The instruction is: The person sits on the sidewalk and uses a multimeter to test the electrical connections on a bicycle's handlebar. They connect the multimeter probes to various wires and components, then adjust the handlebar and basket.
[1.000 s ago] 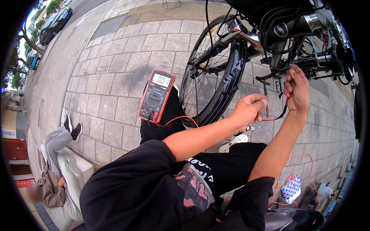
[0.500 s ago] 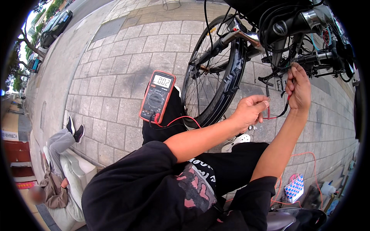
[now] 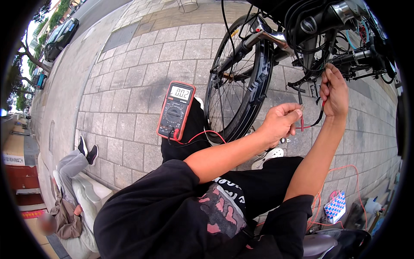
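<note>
My left hand (image 3: 281, 124) is closed in a pinch at the end of a dark cable (image 3: 300, 96), together with a red test lead (image 3: 302, 122). Just to the right and higher, my right hand (image 3: 334, 92) is closed around thin wires (image 3: 326, 67) under the bicycle's frame; the exact tips are hidden by my fingers. A black lead with a red part (image 3: 321, 110) runs down from that hand. On my knee rests an orange-edged multimeter (image 3: 176, 111) with its display lit. Red and black leads are plugged into its lower end.
A bicycle (image 3: 241, 77) stands before me, front wheel left of my hands, cables bunched at its head tube. Orange cord (image 3: 357, 185) and a checked bag (image 3: 335, 208) lie on the paving at right. A person (image 3: 67, 216) sits at left; a car (image 3: 61, 39) stands beyond.
The view has shifted slightly. Both hands keep nearly the same pose and hold, and the multimeter stays on my knee.
</note>
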